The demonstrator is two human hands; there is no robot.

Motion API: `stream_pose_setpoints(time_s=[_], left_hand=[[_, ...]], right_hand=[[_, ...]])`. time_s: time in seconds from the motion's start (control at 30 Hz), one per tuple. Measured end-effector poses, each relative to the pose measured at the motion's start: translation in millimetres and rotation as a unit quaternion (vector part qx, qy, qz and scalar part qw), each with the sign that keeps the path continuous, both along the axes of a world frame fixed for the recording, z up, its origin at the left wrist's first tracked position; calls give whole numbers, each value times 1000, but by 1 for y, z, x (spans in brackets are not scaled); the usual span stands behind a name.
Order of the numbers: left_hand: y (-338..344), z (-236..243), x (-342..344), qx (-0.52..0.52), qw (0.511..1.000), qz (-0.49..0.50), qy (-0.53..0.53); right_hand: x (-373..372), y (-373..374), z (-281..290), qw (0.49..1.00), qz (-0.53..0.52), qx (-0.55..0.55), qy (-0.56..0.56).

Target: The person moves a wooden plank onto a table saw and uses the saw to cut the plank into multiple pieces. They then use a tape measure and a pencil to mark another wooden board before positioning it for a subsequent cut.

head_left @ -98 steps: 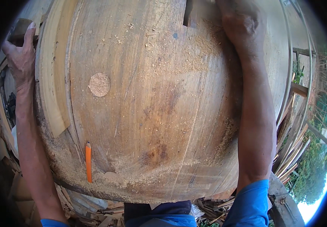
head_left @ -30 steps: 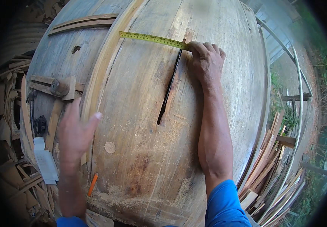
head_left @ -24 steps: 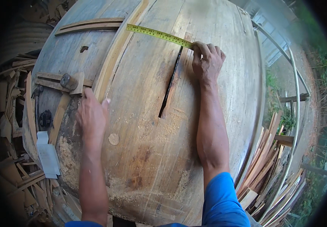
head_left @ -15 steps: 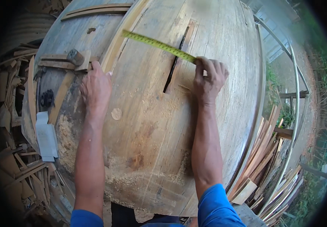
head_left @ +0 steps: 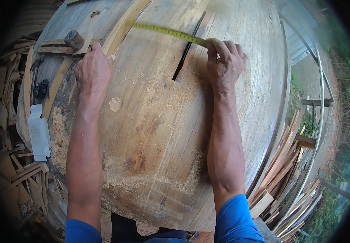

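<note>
Currently, the right hand (head_left: 226, 60) is positioned to the right of the slot (head_left: 188, 50), the dark, narrow cut in the wooden desk (head_left: 166, 137); use this slot as the reference for all locations below. The right grip is closed on one end of the yellow measuring tape (head_left: 166, 31) — thumb and fingers pinching it. The tape extends leftward across the slot, with its free end over the pale wooden batten (head_left: 123, 32) on the slot's left. Whether the tape touches the wood beneath cannot be told.

The left hand (head_left: 94, 71) is set well to the left of the slot, back of the hand upward, thumb beside the batten. Its fingers are bent at the end of a wooden tool — two parallel strips fitted with a square plate (head_left: 83, 43) and a cylindrical block (head_left: 74, 39). The fingertips are hidden; whether this grip is closed on the tool cannot be determined.

Loose sawdust (head_left: 174, 98) surrounds the near end of the slot. A round, light-coloured patch (head_left: 115, 104) lies nearer the person, left of the slot. Farther left are a small black object (head_left: 42, 88) and a folded white card (head_left: 40, 131). Well right of the slot, beyond the desk edge, sawn timber strips (head_left: 282, 158) stand stacked at a slant.
</note>
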State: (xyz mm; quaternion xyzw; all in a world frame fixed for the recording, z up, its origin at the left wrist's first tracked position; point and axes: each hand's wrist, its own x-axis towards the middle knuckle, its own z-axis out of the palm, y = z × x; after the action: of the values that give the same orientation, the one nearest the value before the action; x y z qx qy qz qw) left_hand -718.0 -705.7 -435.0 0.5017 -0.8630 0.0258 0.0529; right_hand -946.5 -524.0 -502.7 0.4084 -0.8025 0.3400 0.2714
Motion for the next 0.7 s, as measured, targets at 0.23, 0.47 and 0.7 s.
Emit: stream_pose_setpoints(time_s=[0.23,0.47,0.7], left_hand=[[1,-2,-3,0,1000,-1,6],[1,1,-1,6,1000,14,1],[1,-3,-4,-7,1000,11,1]], right_hand=[[-1,2,-3,1000,8,4,5],[0,1,-1,1000,11,17,-19],[-7,-1,-5,1000,24,-2,-10]])
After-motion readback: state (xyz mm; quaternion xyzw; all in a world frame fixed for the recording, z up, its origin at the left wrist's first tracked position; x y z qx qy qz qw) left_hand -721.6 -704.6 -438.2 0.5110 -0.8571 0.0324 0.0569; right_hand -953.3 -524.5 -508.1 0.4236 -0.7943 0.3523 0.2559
